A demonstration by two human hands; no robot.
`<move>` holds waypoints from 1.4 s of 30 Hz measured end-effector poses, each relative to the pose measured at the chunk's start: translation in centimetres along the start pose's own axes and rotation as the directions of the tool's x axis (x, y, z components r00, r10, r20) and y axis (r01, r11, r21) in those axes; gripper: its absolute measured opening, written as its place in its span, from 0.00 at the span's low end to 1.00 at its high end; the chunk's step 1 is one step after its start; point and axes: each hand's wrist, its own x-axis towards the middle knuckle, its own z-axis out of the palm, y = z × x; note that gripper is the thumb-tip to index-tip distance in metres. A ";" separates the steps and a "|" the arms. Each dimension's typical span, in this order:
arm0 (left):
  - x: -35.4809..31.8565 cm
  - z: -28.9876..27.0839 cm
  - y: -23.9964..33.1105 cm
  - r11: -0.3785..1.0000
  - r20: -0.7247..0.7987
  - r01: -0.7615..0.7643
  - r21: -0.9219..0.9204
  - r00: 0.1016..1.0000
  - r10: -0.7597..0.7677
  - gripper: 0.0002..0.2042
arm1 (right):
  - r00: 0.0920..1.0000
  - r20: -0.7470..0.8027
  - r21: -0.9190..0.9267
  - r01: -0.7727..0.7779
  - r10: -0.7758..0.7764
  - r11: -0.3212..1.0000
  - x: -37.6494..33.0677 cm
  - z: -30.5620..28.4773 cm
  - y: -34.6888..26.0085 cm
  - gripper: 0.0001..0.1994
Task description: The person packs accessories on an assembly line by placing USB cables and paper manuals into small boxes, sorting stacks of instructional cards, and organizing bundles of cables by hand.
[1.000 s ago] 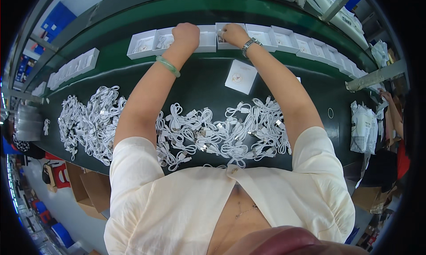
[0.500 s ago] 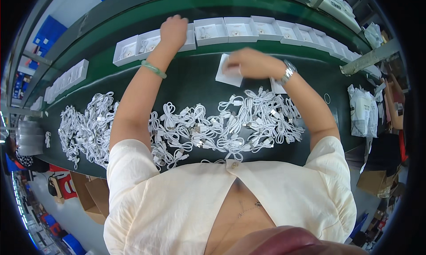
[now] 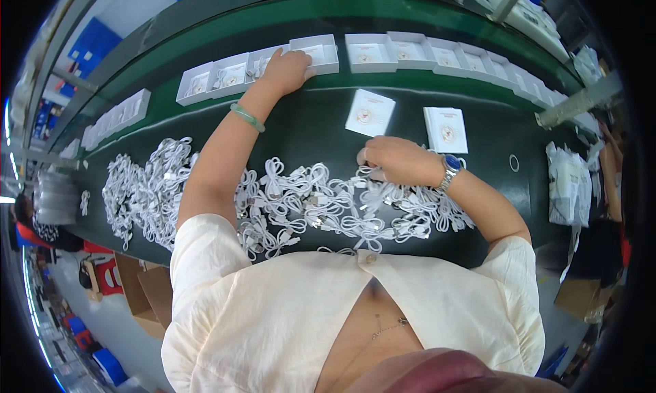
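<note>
My left hand (image 3: 285,73) is curled over the near wall of a white open box (image 3: 322,55), thumb on its outer side. The box holds a white printed card. Beside my fingers, another open box (image 3: 257,63) contains a bundled white cable. My right hand (image 3: 402,162) is low at the far edge of the cable heap (image 3: 311,198), fingers closed on a white cable (image 3: 372,196) that is partly blurred. Just beyond it lies a small stack of white printed cards (image 3: 370,113); a second card stack (image 3: 446,130) lies to its right.
A row of open white boxes (image 3: 447,57) continues along the green strip to the right, more boxes (image 3: 116,119) at far left. Another cable pile (image 3: 147,188) lies left of my left arm. A rubber band (image 3: 514,163) and a plastic-wrapped pack (image 3: 568,184) sit at the right.
My right hand has left the card stack and come down to the cables. My left hand has moved right and nearer; a gap now shows right of the box it touches.
</note>
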 end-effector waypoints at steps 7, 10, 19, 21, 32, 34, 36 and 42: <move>-4.6 1.5 -8.7 0.988 -0.109 0.090 0.128 0.991 -0.076 0.10 | 0.997 -0.055 -0.024 0.049 -0.050 0.999 0.2 -0.2 0.0 0.08; -7.5 1.3 -12.7 0.962 -0.080 0.201 0.184 0.979 -0.189 0.09 | 0.998 -0.043 -0.002 0.055 -0.055 0.998 0.7 -0.6 -0.3 0.09; -11.5 2.2 -19.9 0.943 -0.097 0.156 0.293 0.986 -0.133 0.09 | 0.999 -0.038 0.029 -0.016 0.017 0.999 0.4 -0.9 -1.7 0.06; -12.3 1.9 -21.3 0.925 -0.006 0.231 0.302 0.971 -0.240 0.11 | 0.999 -0.052 0.035 -0.002 0.004 0.999 0.2 -1.1 -2.1 0.07; -11.1 -1.7 -19.4 0.976 -0.260 0.174 0.128 0.956 -0.137 0.19 | 0.903 -0.385 0.156 -0.138 0.189 0.978 1.3 -4.4 2.7 0.11; -9.6 -3.5 -14.2 0.997 -0.358 0.068 0.040 0.933 -0.049 0.14 | 0.797 -0.467 0.392 -0.201 0.382 0.898 2.8 -5.8 4.3 0.13; -9.2 -4.9 -8.9 0.951 -0.222 -0.005 -0.309 0.973 -0.067 0.11 | 0.726 -0.557 0.341 -0.242 0.403 0.908 5.0 -6.9 7.6 0.15; -12.6 -8.1 3.0 0.808 0.057 -0.125 -0.576 0.980 0.192 0.11 | 0.575 -0.736 0.087 -0.443 0.357 0.892 10.6 -9.6 16.1 0.15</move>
